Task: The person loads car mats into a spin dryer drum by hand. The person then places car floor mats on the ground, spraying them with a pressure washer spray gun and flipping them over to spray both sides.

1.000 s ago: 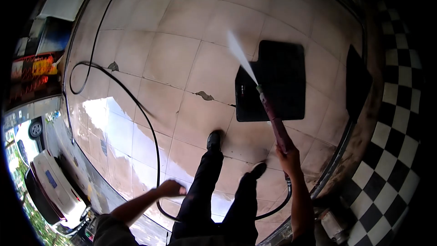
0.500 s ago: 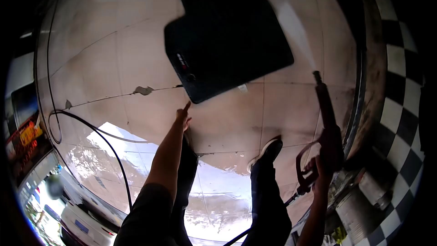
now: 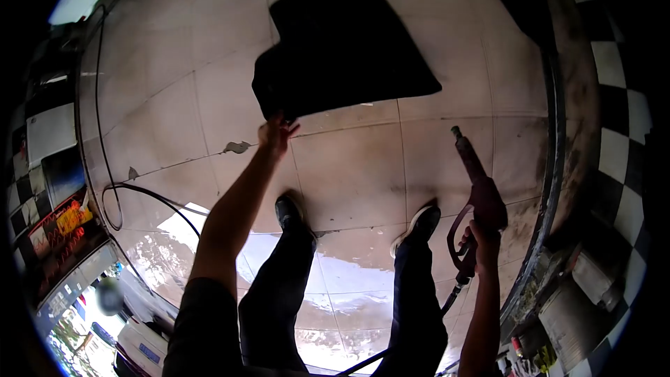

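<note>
A dark car floor mat with a stepped notch on its left side is ahead of me. My left hand is stretched out to the mat's near left corner and pinches it, with some fingers sticking out to the side. The mat's face looks almost black, and no lettering shows on it. On the right, my right hand is wrapped round the handle of a reddish pressure washer gun. Its nozzle points forward and no spray shows. A hose runs from the grip back between my legs.
Wet, cracked floor tiles lie under my feet. A black hose loops at the left. A dark raised edge and a checkered wall run along the right, with containers near them. A white vehicle is at lower left.
My left hand has moved forward from pointing near the mat's corner to gripping it. The mat has darkened and its lettering is gone from view. The gun's spray has stopped.
</note>
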### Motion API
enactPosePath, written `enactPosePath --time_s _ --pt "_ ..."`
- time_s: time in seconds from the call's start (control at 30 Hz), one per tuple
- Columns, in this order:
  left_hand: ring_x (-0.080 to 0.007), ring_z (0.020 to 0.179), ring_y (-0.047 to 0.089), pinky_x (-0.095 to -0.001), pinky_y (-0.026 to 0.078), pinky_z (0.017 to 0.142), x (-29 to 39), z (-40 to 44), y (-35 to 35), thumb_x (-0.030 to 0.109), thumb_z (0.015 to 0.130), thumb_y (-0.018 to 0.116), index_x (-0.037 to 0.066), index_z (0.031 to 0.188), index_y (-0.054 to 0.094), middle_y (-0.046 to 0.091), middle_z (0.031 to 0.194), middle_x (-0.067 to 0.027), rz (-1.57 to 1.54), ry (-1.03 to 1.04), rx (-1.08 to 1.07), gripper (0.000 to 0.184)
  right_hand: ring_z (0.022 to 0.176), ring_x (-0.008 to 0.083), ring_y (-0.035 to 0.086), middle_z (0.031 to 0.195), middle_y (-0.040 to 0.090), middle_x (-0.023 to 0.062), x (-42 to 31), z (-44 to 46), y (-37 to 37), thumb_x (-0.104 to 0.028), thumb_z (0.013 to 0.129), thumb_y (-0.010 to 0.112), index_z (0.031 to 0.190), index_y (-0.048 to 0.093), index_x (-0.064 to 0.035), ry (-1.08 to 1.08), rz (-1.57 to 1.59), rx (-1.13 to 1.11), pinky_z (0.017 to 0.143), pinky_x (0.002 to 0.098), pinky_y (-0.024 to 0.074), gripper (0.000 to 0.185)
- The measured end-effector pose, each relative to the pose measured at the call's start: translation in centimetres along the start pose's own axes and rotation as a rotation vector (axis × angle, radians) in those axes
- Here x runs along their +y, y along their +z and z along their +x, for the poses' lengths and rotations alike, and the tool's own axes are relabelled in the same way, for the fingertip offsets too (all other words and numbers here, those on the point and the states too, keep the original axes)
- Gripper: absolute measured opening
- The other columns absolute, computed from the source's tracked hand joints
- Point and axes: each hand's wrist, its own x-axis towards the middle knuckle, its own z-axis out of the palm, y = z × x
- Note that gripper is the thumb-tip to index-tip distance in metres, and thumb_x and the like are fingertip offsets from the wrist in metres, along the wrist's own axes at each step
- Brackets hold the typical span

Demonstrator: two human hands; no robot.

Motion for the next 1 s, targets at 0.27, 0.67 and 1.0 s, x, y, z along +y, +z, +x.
enactPosePath --time_s 0.27,0.67,1.0 --pt "-0.0185 0.073 0.060 -0.0377 0.050 0.075 35.3 -7.0 -5.8 0.019 0.084 0.048 0.005 0.091 0.058 0.062 0.079 -0.0064 -0.059 0.320 -0.415 0.018 0.039 0.0098 0.042 0.050 0.044 -0.0010 -7.9 -5.5 5.2 -0.022 0.076 0.064 0.065 0.051 -0.0075 -0.029 -0.329 -0.039 0.037 0.0248 0.0345 0.022" --pt "-0.0165 0.070 0.060 -0.0283 0.052 0.059 56.4 -19.7 5.3 0.014 0.080 0.059 0.001 0.089 0.058 0.059 0.079 -0.0082 0.652 0.976 -0.234 0.016 0.085 0.0355 0.058 0.089 0.060 0.0190 -13.6 -10.6 28.3 -0.016 0.071 0.057 0.113 0.050 -0.0152 -0.555 -0.728 -0.613 0.071 0.0398 0.0477 0.043" --pt "-0.0171 0.069 0.054 -0.0329 0.045 0.060 32.0 -8.5 13.1 0.045 0.074 0.063 0.009 0.083 0.058 0.058 0.073 -0.0055 1.204 0.396 -0.166 0.037 0.045 0.0093 0.048 0.059 0.050 -0.0003 -17.2 -8.1 23.9 -0.023 0.076 0.064 0.081 0.051 -0.0069 -0.241 -0.594 -0.418 0.043 0.0232 0.0436 0.021"
